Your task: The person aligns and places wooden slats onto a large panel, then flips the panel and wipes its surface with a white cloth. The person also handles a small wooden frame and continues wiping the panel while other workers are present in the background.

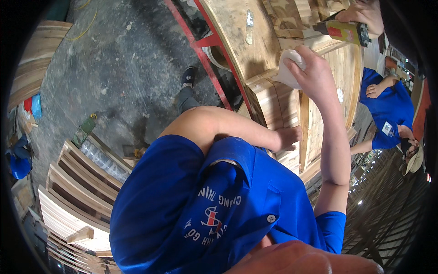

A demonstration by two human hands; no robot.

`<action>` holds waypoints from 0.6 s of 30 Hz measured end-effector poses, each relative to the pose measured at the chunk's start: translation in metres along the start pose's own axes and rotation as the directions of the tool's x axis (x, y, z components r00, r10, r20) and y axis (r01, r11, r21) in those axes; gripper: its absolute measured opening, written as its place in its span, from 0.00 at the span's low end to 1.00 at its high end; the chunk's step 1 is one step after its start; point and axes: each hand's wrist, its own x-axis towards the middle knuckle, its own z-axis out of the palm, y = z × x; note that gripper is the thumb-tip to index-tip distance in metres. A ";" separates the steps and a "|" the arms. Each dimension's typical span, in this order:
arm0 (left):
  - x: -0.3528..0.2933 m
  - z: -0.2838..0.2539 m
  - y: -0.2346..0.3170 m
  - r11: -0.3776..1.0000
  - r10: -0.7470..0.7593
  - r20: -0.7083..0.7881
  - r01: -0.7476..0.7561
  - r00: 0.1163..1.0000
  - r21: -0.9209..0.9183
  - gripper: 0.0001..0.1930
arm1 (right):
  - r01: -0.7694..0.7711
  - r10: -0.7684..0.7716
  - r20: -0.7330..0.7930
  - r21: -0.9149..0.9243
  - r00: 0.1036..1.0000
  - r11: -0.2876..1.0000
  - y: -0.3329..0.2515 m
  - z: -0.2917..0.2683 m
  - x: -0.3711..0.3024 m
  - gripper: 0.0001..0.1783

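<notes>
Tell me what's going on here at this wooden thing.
A person in a blue shirt is working at a large curved wooden slat structure. Their right hand holds a white pad against the top edge of the wood, while the left hand rests on the slats lower down. At the top right, another person's hand holds a yellow and red power tool on the same structure. A co-worker in blue stands at the right.

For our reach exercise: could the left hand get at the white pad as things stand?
Probably yes. The left hand rests on the wood stack just below the white pad, with nothing between them. But the right hand grips the pad and covers part of it.
</notes>
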 end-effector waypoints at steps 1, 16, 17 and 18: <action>0.000 0.001 0.001 1.000 -0.002 -0.013 0.002 1.000 -0.003 0.19 | -0.008 0.008 -0.021 0.001 1.000 1.000 0.002 -0.002 -0.003 0.13; 0.012 -0.012 -0.014 0.965 0.131 -0.033 -0.135 0.991 -0.223 0.29 | 0.051 0.049 -0.014 0.342 0.999 -0.938 0.116 0.069 -0.210 0.30; 0.021 -0.017 -0.014 0.969 0.102 0.074 -0.082 0.992 -0.233 0.32 | 0.110 0.091 -0.075 0.304 0.993 -0.946 0.117 0.073 -0.234 0.30; 0.024 -0.019 -0.013 0.974 0.121 0.085 -0.102 0.989 -0.202 0.34 | 0.187 0.155 -0.139 0.254 0.978 -0.949 0.117 0.078 -0.266 0.30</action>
